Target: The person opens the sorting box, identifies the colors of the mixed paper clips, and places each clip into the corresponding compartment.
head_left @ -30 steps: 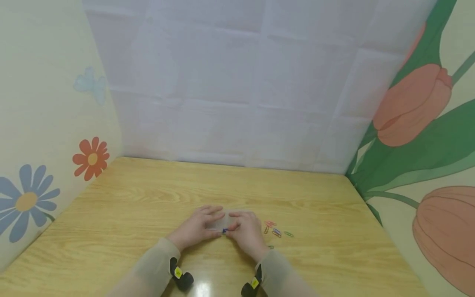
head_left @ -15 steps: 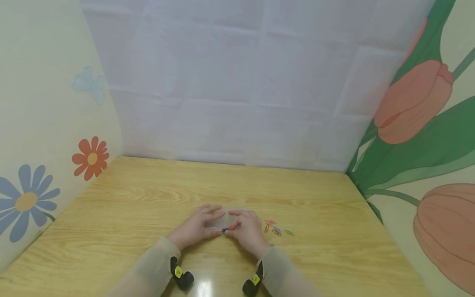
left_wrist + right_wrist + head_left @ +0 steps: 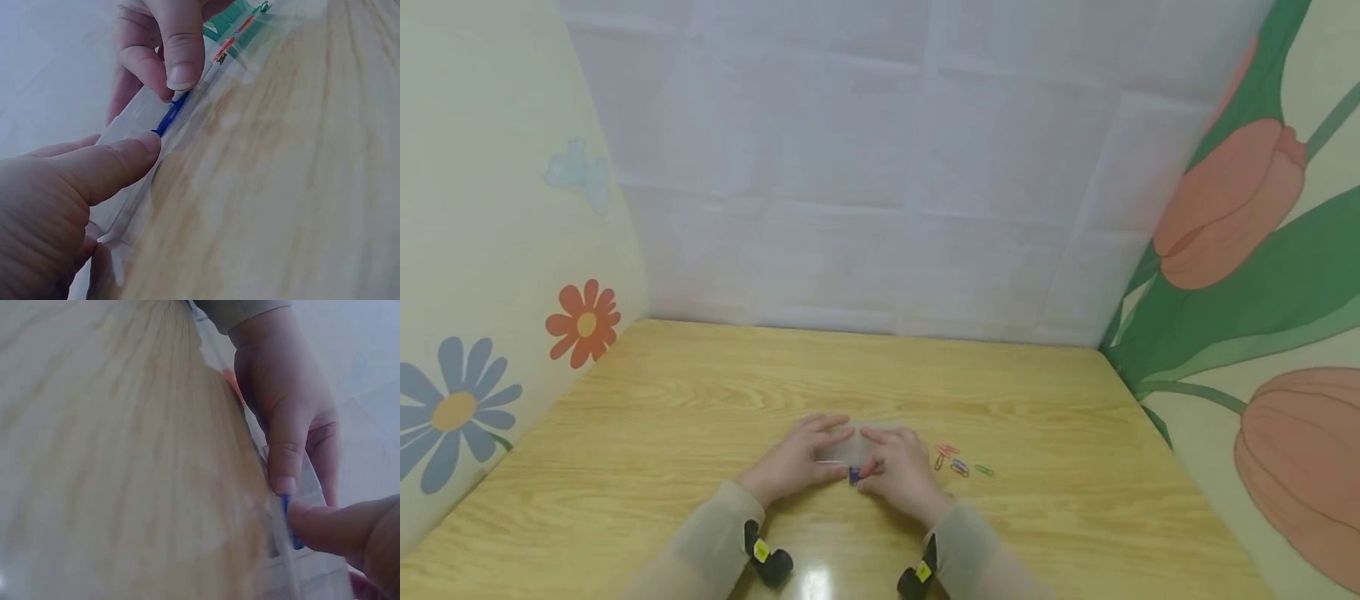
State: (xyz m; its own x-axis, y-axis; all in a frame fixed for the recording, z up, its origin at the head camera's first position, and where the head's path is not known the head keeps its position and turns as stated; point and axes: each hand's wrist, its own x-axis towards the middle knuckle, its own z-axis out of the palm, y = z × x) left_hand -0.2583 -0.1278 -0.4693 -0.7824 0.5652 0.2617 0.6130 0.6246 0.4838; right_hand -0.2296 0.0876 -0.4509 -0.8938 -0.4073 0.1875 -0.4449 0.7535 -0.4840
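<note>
Both hands meet over a small clear plastic bag (image 3: 859, 450) on the wooden table (image 3: 700, 400). My left hand (image 3: 797, 462) pinches the bag's near edge between thumb (image 3: 106, 165) and fingers. My right hand (image 3: 898, 471) pinches a blue paper clip (image 3: 853, 476) against the same edge. In the left wrist view the blue paper clip (image 3: 169, 115) lies along the bag's (image 3: 128, 134) rim, under the right thumb (image 3: 181, 56). From the right wrist, the blue paper clip (image 3: 289, 519) shows between the left thumb (image 3: 284, 456) and the right thumb (image 3: 350, 528).
Several loose coloured paper clips (image 3: 958, 462) lie on the table just right of my right hand. Painted walls close the table on the left (image 3: 490, 250), back (image 3: 887, 183) and right (image 3: 1262, 292). Black wrist cameras (image 3: 767, 562) sit at both cuffs.
The right hand and the blue paper clip have shifted slightly toward me along the bag's edge. The left hand has kept its place.
</note>
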